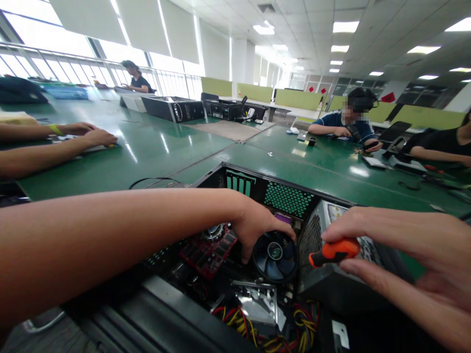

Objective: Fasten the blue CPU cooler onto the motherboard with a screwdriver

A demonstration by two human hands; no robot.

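Note:
Before me lies an opened black computer case (162, 304), its insides showing. My left hand (259, 223) reaches down into it, the fingers and thumb wrapped round the edge of a round black cooling fan (275, 257). Over the metal power supply (312, 240), my right hand (401, 250) pinches the orange and black handle of a screwdriver (336, 251); its shaft cannot be made out. Left of the fan is a red circuit board (208, 252). Nearer me are a bare metal bracket (257, 301) and bundled red, yellow and black wires (301, 326).
The case stands on a green table (154, 139). Another person's hands (91, 135) work at the left. A person (353, 120) sits across on the right. Farther back stand a dark computer case (172, 108) and a brown sheet (224, 130).

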